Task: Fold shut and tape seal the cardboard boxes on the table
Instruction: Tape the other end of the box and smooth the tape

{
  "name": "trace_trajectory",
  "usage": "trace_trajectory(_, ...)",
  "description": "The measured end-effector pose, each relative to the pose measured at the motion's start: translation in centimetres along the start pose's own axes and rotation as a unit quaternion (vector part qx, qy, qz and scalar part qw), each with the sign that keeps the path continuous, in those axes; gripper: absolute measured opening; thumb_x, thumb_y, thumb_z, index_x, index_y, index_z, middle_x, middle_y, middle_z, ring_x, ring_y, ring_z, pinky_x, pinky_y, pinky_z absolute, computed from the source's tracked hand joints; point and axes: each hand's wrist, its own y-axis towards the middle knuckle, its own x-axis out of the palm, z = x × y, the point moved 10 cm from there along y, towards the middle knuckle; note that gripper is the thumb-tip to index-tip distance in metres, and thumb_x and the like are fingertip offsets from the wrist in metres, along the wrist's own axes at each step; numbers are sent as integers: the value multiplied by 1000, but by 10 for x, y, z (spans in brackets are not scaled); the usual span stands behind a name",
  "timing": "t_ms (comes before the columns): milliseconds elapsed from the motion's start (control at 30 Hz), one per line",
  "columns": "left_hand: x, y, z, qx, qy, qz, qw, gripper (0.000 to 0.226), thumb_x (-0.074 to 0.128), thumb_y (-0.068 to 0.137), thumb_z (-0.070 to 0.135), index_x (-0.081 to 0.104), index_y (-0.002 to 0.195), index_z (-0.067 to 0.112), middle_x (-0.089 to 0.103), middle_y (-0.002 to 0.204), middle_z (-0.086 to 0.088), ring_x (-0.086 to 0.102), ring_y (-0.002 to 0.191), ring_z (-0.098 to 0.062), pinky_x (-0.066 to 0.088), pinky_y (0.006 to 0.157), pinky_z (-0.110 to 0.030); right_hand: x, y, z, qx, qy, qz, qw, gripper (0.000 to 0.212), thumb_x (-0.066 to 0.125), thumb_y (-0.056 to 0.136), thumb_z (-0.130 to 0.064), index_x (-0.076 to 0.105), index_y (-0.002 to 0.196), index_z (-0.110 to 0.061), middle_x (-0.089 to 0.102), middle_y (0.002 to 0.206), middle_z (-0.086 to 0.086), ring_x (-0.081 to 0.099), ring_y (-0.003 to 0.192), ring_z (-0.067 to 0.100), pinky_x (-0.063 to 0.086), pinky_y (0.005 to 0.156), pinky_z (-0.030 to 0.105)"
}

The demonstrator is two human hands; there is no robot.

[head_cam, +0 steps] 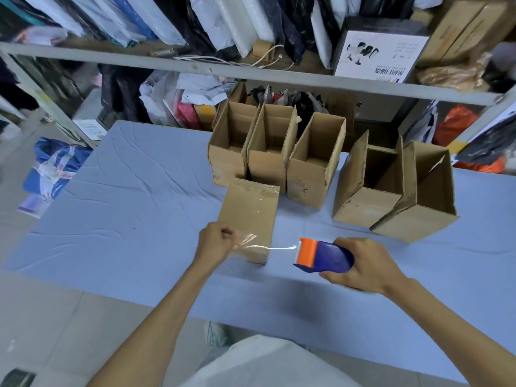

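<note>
A closed cardboard box [249, 216] lies on the blue table [125, 196], with clear tape shining along its top. My left hand [215, 241] pinches the free end of a clear tape strip [259, 246] at the box's near left corner. The strip stretches right to a blue and orange tape dispenser [321, 256], which my right hand [365, 265] grips just above the table. Behind stand several open boxes: three in a row [275, 160] and two more at the right [391, 191].
Metal shelving [195, 67] with bagged clothes, a white product box [379, 51] and cables runs along the back. Bags and parcels sit under the shelf and on the floor at the left [53, 166]. The table's near edge runs in front of my body.
</note>
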Motion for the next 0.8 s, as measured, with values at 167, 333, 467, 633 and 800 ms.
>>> trace_trajectory(167,21,-10,2,8,-31,-33,999,8,71,79,18,71,71,19,69,64,1,69,73,-18,56,71,-32,2,-10,15,8,2,-23,1000,47,65,59,-70,54,91,-36,54,72,-23,50,61,-4,31,54,9)
trace_trajectory(333,29,-19,-1,22,-42,-47,998,7,75,76,9,69,77,13,68,69,-2,61,64,-10,43,55,-12,11,-15,29,27,7,-41,999,55,62,58,-73,55,96,-34,56,77,-22,53,64,3,37,57,10)
trace_trajectory(467,33,-19,-3,28,-50,-44,997,12,77,76,7,69,79,15,64,64,3,59,62,0,43,59,-10,11,-18,30,36,17,-40,998,50,64,58,-71,50,92,-37,48,70,-28,49,59,-4,31,55,8)
trace_trajectory(633,34,-22,-5,41,-64,-37,996,33,75,78,8,62,97,32,71,73,-11,59,66,-1,45,73,-19,12,-18,29,39,15,-37,998,50,74,61,-63,54,95,-33,47,72,-29,46,59,-8,27,55,5)
trace_trajectory(800,37,-17,-22,9,-41,-44,998,74,77,80,21,36,141,28,72,74,-2,62,83,-4,39,63,-4,14,-18,30,46,11,-38,998,55,75,61,-64,59,99,-28,53,76,-23,47,60,-6,28,54,5)
